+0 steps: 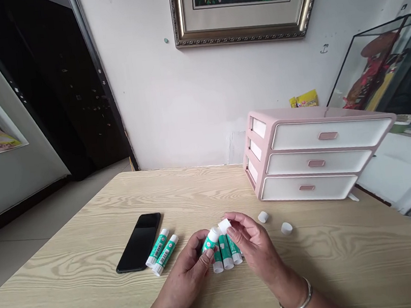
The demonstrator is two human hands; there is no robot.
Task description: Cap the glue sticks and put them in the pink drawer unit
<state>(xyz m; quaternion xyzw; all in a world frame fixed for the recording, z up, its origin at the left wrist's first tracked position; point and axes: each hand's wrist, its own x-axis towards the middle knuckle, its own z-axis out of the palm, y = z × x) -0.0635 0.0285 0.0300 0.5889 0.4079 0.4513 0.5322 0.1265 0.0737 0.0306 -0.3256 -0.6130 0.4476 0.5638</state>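
Between the thumb and fingers of my left hand (194, 261) is a green and white glue stick (210, 241), tilted with its white end up. My right hand (250, 240) pinches a white cap (224, 226) close beside that end; whether the two touch I cannot tell. Below my hands, several more glue sticks (225, 251) lie side by side on the table, partly covered by my fingers. Two others, a nearer glue stick (166, 254) and a farther glue stick (158, 247), rest to the left.
A black phone (139, 243) lies left of the glue sticks on the wooden table (96, 305). Right of my hands are two loose white caps, one upper (263, 216) and one lower (286, 228). A pink and white drawer box (317, 153) stands at the back right.
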